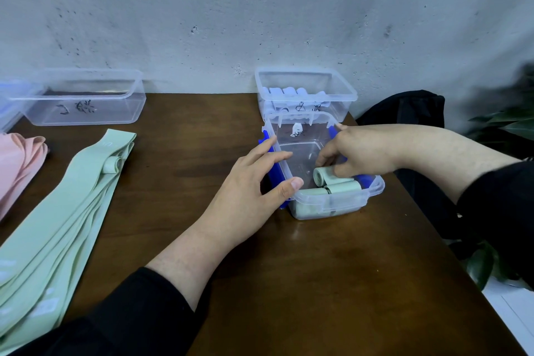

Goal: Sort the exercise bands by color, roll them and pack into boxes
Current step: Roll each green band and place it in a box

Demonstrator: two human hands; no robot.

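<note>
Single head-worn view, close above the table (260,283), forward and down toward the wall (260,9).

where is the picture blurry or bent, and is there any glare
Head view: the dark shape at the right edge is motion-smeared, the box at far left looks soft, the hands and the green rolls are sharp; the wide lens bows the table edges; only a dull sheen on the wood, no hard glare.
</note>
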